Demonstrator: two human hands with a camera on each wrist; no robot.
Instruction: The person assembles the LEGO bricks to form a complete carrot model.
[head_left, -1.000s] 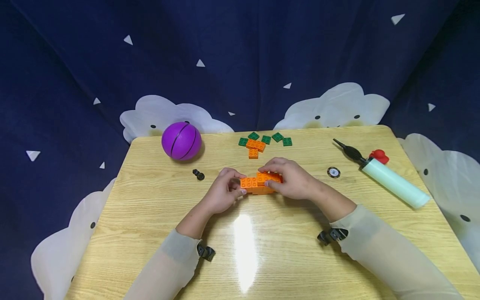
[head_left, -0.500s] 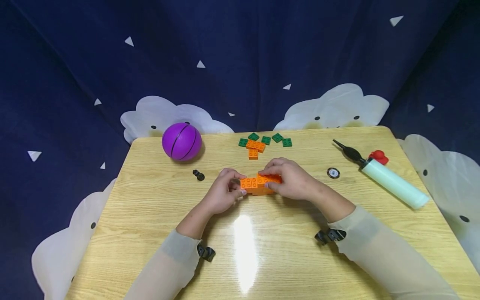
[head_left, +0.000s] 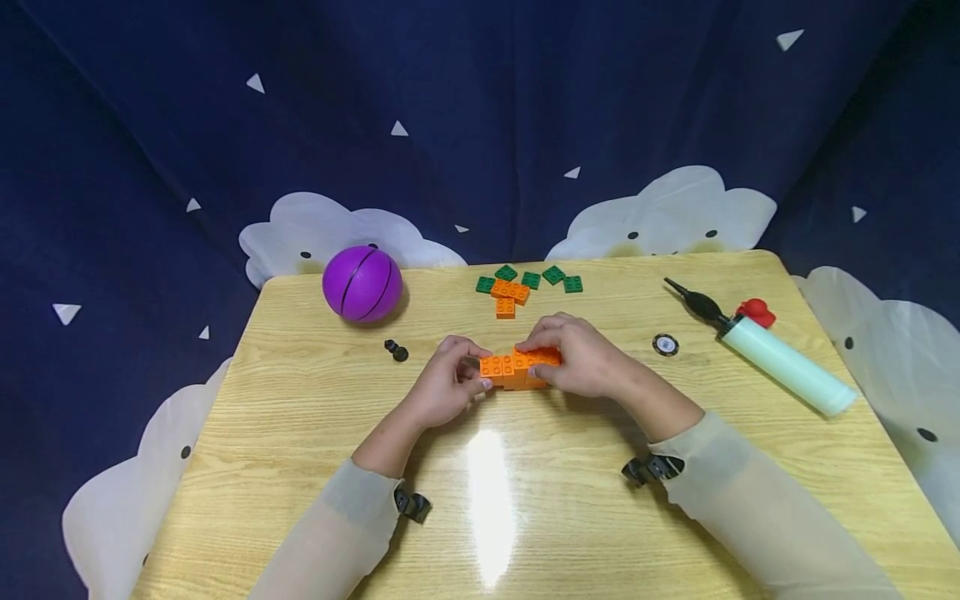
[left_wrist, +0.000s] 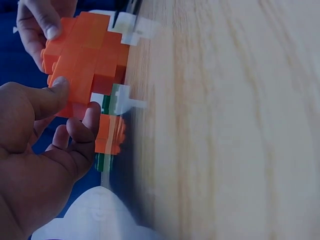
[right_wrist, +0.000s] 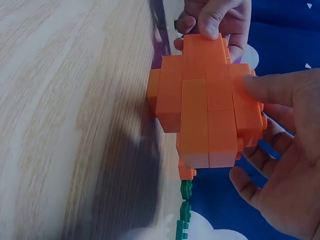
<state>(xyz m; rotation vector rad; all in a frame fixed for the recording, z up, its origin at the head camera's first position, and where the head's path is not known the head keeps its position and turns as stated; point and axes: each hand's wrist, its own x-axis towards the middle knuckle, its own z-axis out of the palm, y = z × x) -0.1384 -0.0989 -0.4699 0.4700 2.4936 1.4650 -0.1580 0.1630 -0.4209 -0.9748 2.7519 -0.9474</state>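
Right forearm (head_left: pixel 663 407) edges left; left hand (head_left: pixel 446 383) and right hand (head_left: pixel 581 358) grip orange brick assembly (head_left: pixel 516 382), fingers curled; probably pressing bricks tighter.

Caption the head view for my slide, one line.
Left hand and right hand grip an orange brick build; green bricks lie beyond it on the wooden table.

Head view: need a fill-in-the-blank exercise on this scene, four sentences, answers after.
1. The left grip and the right grip both hold the block assembly, which is colored ____.
2. On the table, the ball is colored ____.
3. The number of loose green blocks visible in the head view is ____.
4. Of the chip and the pump, the one nearer the right grip is the ____.

Missing words: orange; purple; five; chip.
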